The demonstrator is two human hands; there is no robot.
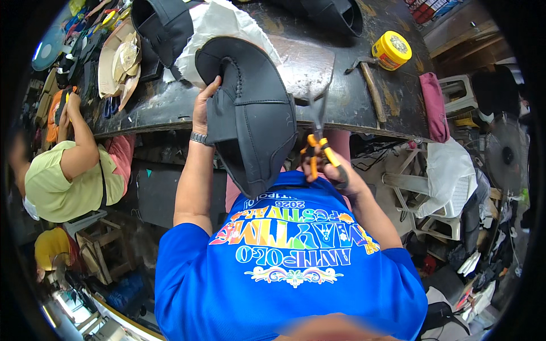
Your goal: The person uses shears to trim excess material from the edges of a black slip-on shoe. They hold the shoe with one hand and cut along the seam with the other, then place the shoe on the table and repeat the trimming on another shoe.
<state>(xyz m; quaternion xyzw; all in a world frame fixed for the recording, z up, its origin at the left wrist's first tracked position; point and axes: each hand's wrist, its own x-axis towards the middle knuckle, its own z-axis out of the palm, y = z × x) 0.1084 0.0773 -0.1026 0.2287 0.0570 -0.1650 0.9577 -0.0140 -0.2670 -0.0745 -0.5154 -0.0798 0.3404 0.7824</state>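
Note:
My left hand (206,108), a watch at its wrist, grips a black leather shoe upper (256,113) by its left edge. The thumb presses on the outside and the other fingers are hidden behind. The upper is held up, tilted, over my lap and the table's near edge, with a braided seam and stitched lines on its face. To its right, my right hand (333,167) is closed round a two-handled tool (319,145) with orange, yellow and black grips. Its grey metal end points at the table, apart from the upper, too blurred to tell scissors from pliers.
On the dark worktable (352,108) lie a hammer (372,91), a yellow tub (392,50), crumpled white paper (227,23) and more black uppers (162,28). A co-worker (79,170) sits at the left. A white plastic chair (441,187) and a fan (506,153) stand at the right.

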